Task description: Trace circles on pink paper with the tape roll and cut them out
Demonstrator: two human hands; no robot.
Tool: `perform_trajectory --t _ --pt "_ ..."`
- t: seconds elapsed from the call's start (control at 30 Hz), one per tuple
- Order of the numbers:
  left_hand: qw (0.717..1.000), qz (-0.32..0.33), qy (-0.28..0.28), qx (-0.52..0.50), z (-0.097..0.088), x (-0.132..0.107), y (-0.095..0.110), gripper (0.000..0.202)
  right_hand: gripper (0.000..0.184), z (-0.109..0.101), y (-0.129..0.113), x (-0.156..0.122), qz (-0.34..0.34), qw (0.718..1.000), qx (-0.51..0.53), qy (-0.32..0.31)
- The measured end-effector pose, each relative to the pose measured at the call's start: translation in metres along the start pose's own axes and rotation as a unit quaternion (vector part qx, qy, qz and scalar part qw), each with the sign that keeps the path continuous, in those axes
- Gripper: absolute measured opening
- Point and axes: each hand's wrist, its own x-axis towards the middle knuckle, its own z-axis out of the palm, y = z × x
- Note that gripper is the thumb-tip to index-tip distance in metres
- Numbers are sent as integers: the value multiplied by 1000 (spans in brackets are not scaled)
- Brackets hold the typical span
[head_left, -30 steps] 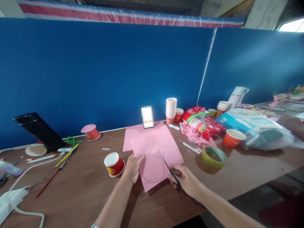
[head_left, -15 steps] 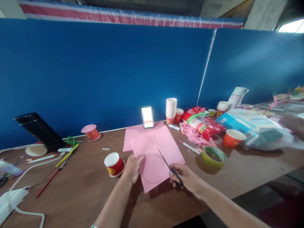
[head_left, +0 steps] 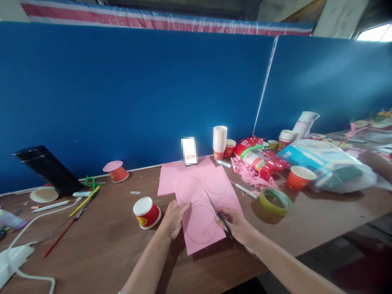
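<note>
Brown table point(head_left: 101, 253), pink paper point(head_left: 200, 224), scissors point(head_left: 216, 211) partly hidden by right fingers point(head_left: 226, 211)

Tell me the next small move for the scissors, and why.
Probably the right hand should turn the scissors toward the nearest pencilled circle: their blades lie between drawn outlines on the pink sheet, while the left hand grips its left edge.

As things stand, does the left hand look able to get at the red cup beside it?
Probably yes: the red cup sits just left of the left hand, with no object visible between them. That hand holds the pink sheet, though, so it would likely need to let go.
</note>
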Motion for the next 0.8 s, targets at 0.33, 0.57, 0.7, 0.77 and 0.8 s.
perform_trajectory --t 0.33,0.57,0.7,0.77,0.8 --pt "1000 -2 -20 -11 1 0 -3 33 38 3 9 3 -10 999 47 20" --pt "1000 7 -14 -10 2 0 -3 31 35 8 7 5 -11 997 66 35" --pt "1000 6 -13 -10 2 0 -3 34 35 10 4 5 -1 997 59 42" --pt "1000 4 -10 -7 2 0 -2 35 36 10 4 5 10 997 53 53" --pt "1000 2 -9 -6 3 0 -2 36 37 10 4 5 11 997 50 58"
